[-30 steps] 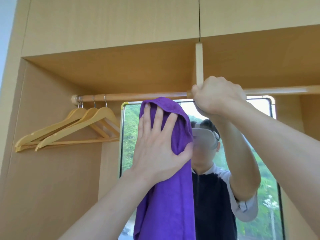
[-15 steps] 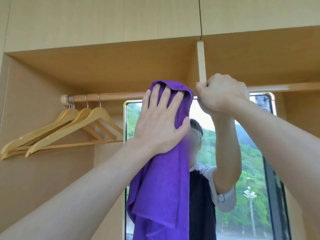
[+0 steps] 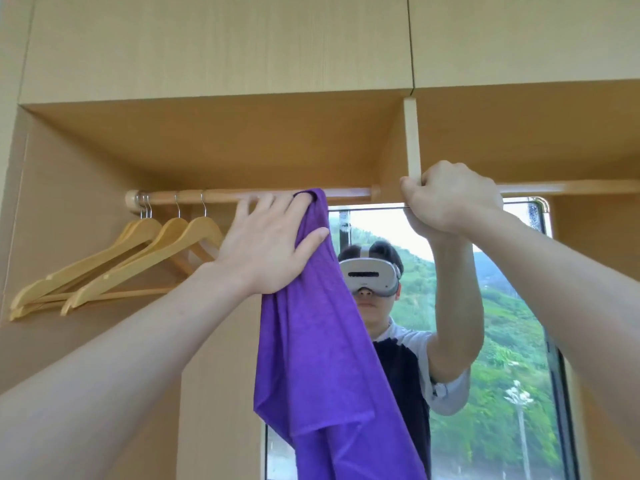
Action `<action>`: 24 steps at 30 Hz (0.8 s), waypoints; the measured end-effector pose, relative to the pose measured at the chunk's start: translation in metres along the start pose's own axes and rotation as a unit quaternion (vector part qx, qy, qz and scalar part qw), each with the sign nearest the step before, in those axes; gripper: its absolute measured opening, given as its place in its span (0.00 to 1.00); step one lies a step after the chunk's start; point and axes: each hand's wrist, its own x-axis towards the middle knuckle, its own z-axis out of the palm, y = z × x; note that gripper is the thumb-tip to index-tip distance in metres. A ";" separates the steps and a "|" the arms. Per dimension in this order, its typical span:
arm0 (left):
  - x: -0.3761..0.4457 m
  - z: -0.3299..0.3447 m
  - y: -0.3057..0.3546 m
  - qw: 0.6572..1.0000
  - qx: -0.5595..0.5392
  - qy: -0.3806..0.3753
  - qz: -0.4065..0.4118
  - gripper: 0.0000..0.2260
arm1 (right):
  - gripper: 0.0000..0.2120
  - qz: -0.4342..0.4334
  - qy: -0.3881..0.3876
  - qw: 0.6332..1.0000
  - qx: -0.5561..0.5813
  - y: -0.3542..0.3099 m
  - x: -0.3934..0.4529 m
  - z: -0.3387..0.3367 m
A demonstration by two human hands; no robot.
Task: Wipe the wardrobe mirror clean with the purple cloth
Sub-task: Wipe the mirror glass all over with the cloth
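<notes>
The wardrobe mirror [image 3: 502, 323] stands at the back of the wardrobe, right of centre, showing a person with a headset and green hills. My left hand [image 3: 273, 247] lies flat with fingers spread, pressing the top of the purple cloth [image 3: 311, 358] at the mirror's upper left corner, just under the rail. The cloth hangs down in long folds and hides the mirror's left edge. My right hand [image 3: 450, 199] is closed around the mirror's top edge, where the wooden divider [image 3: 412, 140] meets the rail.
A wooden hanging rail [image 3: 225, 196] runs across the wardrobe above the mirror. Several wooden hangers [image 3: 138, 268] hang at its left end. Closed cupboard doors [image 3: 221, 46] sit above the open compartment. The wardrobe's left side wall [image 3: 20, 237] is close.
My left hand has slid the purple cloth up and to the left, to the mirror's top left corner by the rail. My right hand has kept its grip in place.
</notes>
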 end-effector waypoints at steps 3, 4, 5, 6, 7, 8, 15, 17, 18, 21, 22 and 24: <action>-0.002 -0.001 -0.009 1.000 -0.009 -0.007 0.000 0.25 | 0.24 -0.004 0.003 1.000 -0.008 -0.002 -0.002 -0.001; -0.001 -0.001 -0.006 1.000 -0.012 -0.010 0.006 0.25 | 0.24 -0.004 0.004 1.000 -0.011 -0.002 -0.003 -0.001; 0.000 -0.002 0.000 1.000 -0.014 -0.014 0.018 0.25 | 0.24 -0.003 0.004 1.000 -0.013 -0.003 -0.003 -0.001; 0.003 -0.001 0.007 0.999 -0.014 -0.019 0.036 0.26 | 0.24 -0.002 0.003 1.000 -0.014 -0.004 -0.004 -0.001; 0.006 -0.001 0.014 0.998 -0.015 -0.021 0.054 0.27 | 0.24 -0.002 0.001 1.000 -0.016 -0.005 -0.005 -0.002; 0.011 0.000 0.022 0.997 -0.017 -0.020 0.071 0.28 | 0.23 -0.002 0.001 1.000 -0.018 -0.008 -0.005 -0.003; 0.006 0.020 0.079 0.998 -0.025 0.043 0.050 0.29 | 0.18 -0.013 0.021 0.999 -0.037 -0.018 -0.013 0.001; -0.015 0.027 0.090 0.998 -0.035 0.043 0.030 0.30 | 0.20 -0.013 0.029 0.999 -0.031 -0.015 -0.013 0.002; -0.028 0.032 0.093 0.998 -0.038 0.031 0.028 0.30 | 0.22 -0.011 0.035 0.999 -0.030 -0.014 -0.012 0.002; -0.071 0.048 0.090 0.999 -0.030 -0.017 0.038 0.31 | 0.23 -0.014 0.055 0.998 -0.040 -0.012 -0.012 0.005; -0.083 0.052 0.085 0.998 -0.019 -0.031 0.046 0.31 | 0.23 -0.015 0.060 0.997 -0.041 -0.012 -0.011 0.006; -0.098 0.055 0.069 0.997 0.003 -0.049 0.061 0.31 | 0.23 -0.012 0.066 0.997 -0.044 -0.011 -0.011 0.007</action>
